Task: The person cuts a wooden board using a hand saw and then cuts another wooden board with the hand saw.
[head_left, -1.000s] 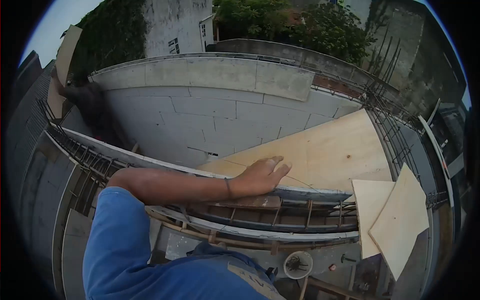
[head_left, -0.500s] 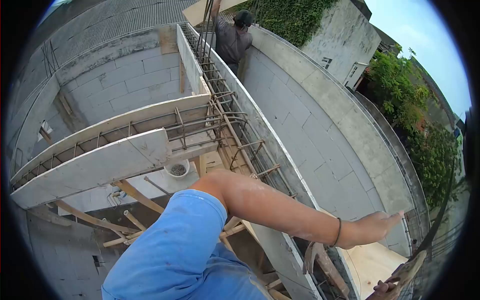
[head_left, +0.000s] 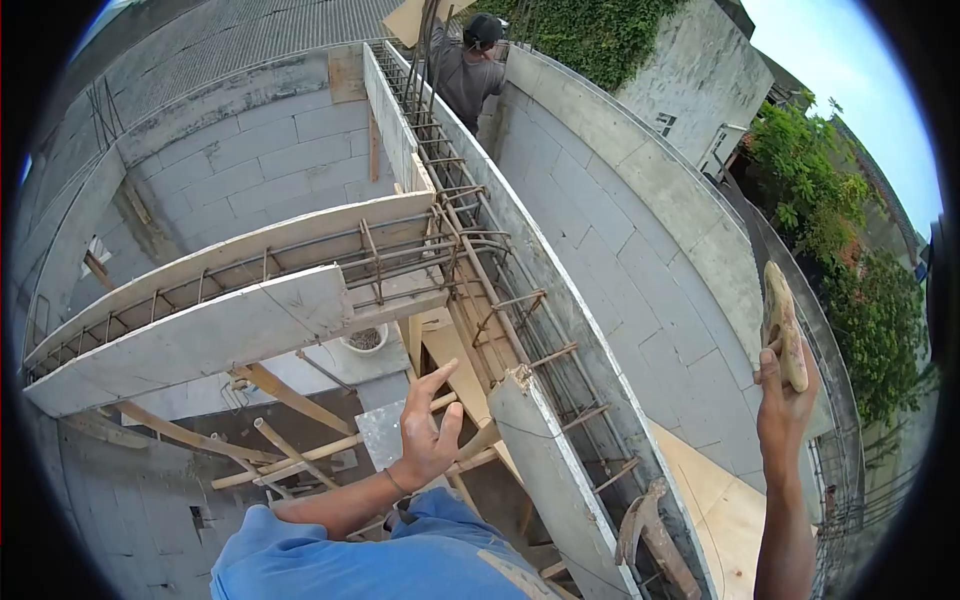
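Left hand (head_left: 428, 440) withdrawn, wooden handle (head_left: 787, 318) part-hidden

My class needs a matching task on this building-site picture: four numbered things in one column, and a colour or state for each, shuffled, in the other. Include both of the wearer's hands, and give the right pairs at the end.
Column one
1. The wearer's left hand
2. The wearer's right hand
3. The bucket
4. The wearer's shirt

Column two
A. Blue
B. Gripping a wooden handle
C. White
D. Open and empty

Right pairs: 1-D, 2-B, 3-C, 4-A
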The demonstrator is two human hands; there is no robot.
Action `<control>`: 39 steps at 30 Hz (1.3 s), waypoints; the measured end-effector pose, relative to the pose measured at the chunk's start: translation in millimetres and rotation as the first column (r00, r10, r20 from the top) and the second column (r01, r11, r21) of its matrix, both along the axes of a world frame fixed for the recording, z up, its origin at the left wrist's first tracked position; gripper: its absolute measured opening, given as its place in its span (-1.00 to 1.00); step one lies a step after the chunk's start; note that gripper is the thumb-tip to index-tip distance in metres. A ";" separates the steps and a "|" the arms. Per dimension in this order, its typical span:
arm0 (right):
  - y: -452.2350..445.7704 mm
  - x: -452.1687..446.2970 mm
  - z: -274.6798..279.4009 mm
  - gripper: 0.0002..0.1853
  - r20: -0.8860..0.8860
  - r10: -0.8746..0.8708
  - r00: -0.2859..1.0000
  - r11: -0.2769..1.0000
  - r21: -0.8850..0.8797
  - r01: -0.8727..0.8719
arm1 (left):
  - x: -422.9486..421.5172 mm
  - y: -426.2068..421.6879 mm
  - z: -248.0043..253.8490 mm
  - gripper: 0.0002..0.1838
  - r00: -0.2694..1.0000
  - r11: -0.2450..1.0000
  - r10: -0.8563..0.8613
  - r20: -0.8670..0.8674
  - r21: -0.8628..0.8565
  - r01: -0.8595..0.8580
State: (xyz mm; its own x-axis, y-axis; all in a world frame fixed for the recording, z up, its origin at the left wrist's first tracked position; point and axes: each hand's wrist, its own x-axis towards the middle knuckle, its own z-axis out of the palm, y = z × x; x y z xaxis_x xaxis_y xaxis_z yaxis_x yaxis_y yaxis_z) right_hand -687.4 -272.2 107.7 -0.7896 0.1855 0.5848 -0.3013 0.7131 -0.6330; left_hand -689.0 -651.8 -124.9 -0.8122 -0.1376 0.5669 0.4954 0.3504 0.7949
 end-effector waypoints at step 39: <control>-255.9 -346.0 -115.9 -0.73 0.050 -0.068 0.996 0.936 -0.344 0.081 | 183.0 -78.9 -152.7 -0.32 0.614 0.613 -0.134 0.778 -0.422 0.668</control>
